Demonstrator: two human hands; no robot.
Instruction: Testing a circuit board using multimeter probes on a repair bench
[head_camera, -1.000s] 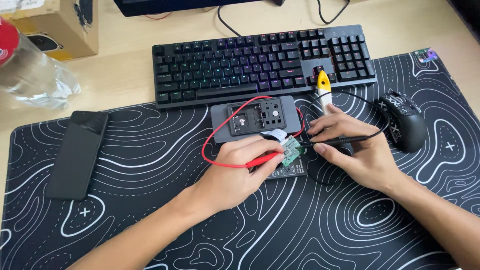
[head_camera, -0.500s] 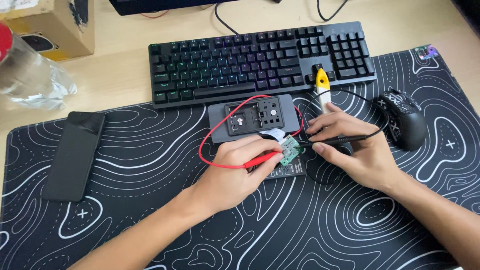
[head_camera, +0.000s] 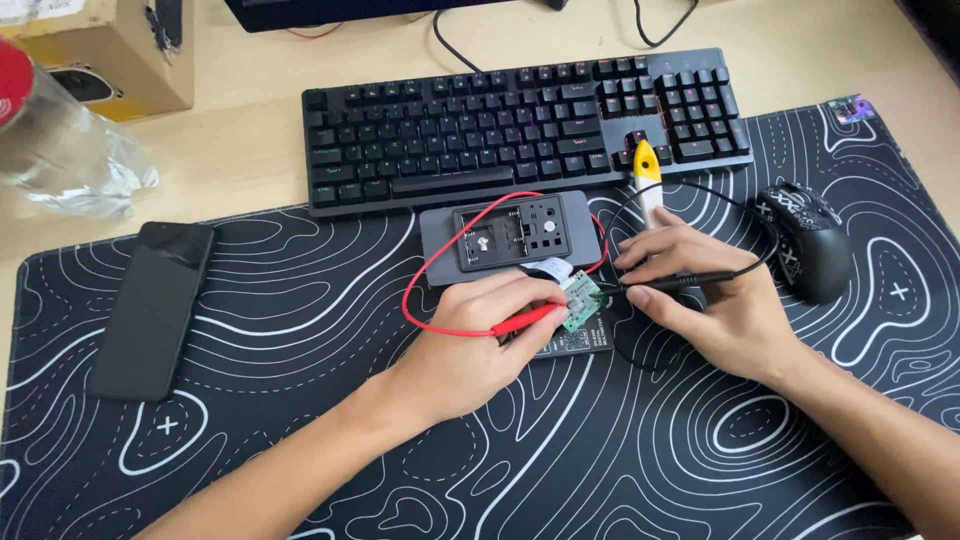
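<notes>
Circuit board (head_camera: 581, 297) on black contour-pattern mat (head_camera: 300, 330) | wooden desk (head_camera: 250, 150) | hands grip red probe (head_camera: 522, 320), black probe (head_camera: 680, 283)

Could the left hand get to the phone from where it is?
Probably yes: the phone lies uncovered on the mat, nothing between. But the left hand holds a red probe, so it isn't free.

The left hand (head_camera: 480, 340) covers the rear part of the red probe (head_camera: 525, 319), and both hands hide part of the small green board (head_camera: 581, 297). Where the probe tips touch this board is too small to tell. Far left of the hands, the plastic bottle (head_camera: 60, 150) and cardboard box (head_camera: 110, 50) are cut by the edge.
</notes>
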